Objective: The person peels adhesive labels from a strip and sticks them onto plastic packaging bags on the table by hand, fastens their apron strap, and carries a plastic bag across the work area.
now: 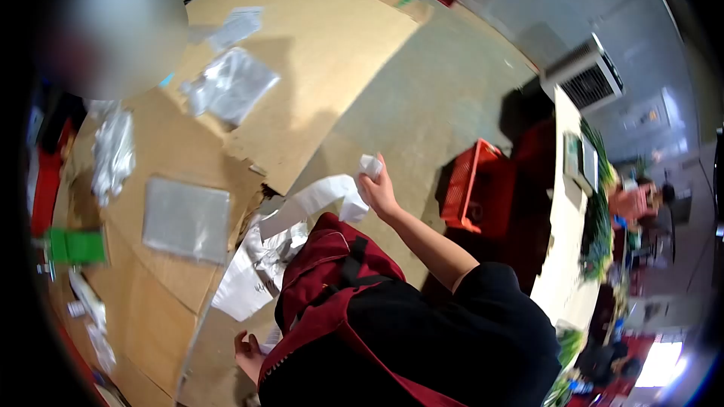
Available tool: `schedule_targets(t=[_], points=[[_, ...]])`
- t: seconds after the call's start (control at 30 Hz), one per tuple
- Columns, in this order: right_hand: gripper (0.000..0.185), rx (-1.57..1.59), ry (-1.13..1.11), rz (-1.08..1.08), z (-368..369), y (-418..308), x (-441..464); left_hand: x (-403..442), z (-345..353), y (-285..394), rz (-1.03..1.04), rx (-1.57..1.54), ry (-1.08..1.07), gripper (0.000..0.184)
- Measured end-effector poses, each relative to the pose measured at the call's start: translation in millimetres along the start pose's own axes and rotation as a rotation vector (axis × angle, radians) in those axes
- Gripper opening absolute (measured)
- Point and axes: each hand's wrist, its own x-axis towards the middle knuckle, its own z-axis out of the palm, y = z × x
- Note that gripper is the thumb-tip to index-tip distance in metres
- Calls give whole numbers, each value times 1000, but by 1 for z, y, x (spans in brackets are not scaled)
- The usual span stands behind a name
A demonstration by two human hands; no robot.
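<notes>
My right hand (375,190), arm stretched out over the floor, is closed on a crumpled end of a long white strip (313,196), perhaps paper. From there the strip loops down to a loose bunch of white strip and sheet (245,279) with dark lettering, in front of my dark red apron (324,256). My left hand (249,356) is low beside the apron with its fingers curled. Something white shows next to it, partly hidden by the apron, and I cannot make out how it is held.
Clear plastic bags (234,87) and a flat plastic packet (186,218) lie on a cardboard-covered table (324,53). A green object (77,246) sits at its edge. A red crate (464,188) stands near a counter (567,203) holding green vegetables and a scale (579,162). A person (637,203) is beyond.
</notes>
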Motion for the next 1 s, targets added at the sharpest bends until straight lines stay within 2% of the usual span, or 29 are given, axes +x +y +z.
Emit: schedule_targets(t=[0.03, 0.1, 0.17, 0.2, 0.23, 0.3, 0.4, 0.43, 0.5, 0.53, 0.57, 0.67, 0.7, 0.77, 0.93, 0.97, 1.0], points=[[72, -236, 117, -76, -22, 47, -4, 20, 5, -20, 26, -13, -139, 18], [71, -141, 287, 121, -71, 78, -38, 50, 8, 12, 172, -212, -316, 20], [72, -400, 477, 235, -138, 130, -82, 81, 8, 46, 309, -62, -420, 22], [71, -521, 585, 329, -159, 123, -111, 99, 13, 51, 410, -4, -400, 21], [70, -642, 686, 432, -176, 109, -143, 106, 10, 80, 408, 28, -424, 20], [70, -571, 828, 578, -214, 104, -205, 124, 14, 118, 521, 121, -409, 19], [71, -511, 1091, 723, -255, 126, -297, 138, 36, 143, 545, 69, -437, 19], [70, -502, 1175, 752, -267, 139, -324, 136, 44, 147, 556, 76, -448, 19], [64, -418, 1335, 959, -304, 193, -368, 130, 59, 155, 546, 37, -518, 19], [56, -168, 1442, 988, -293, 142, -348, 121, 64, 162, 554, 69, -544, 20], [37, -32, 1536, 1001, -296, 132, -339, 108, 68, 169, 559, 75, -538, 20], [13, 266, 1598, 915, -335, 153, -307, 79, 83, 180, 584, 178, -556, 22], [11, 301, 1585, 881, -348, 146, -284, 70, 87, 179, 579, 175, -530, 22], [11, 428, 1550, 794, -403, 183, -245, 47, 100, 183, 636, 304, -456, 24], [20, 434, 1481, 645, -532, 200, -111, -35, 155, 214, 619, 325, -279, 19], [28, 419, 1417, 590, -567, 217, -90, -45, 172, 209, 475, 325, -333, 20], [35, 444, 1410, 583, -598, 220, -65, -65, 191, 210, 459, 348, -334, 21]])
